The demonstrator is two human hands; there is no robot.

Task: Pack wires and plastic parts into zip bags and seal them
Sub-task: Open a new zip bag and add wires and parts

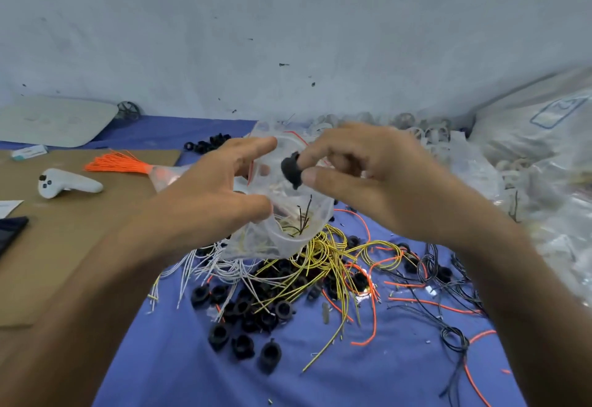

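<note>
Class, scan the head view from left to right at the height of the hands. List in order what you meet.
White controller → orange wire bundle → left hand, gripping the zip bag → black plastic part → right hand → large plastic sack.

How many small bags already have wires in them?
2: one bag in the left hand; a second bag on the cardboard, orange wires sticking out. More may hide at right.

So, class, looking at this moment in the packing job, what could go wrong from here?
The right hand pinches the black part at the mouth of the zip bag; it may slip into the pile below.
The left hand holds one side only, so the mouth could sag shut.
Black wires standing inside might foul the seal.
</note>
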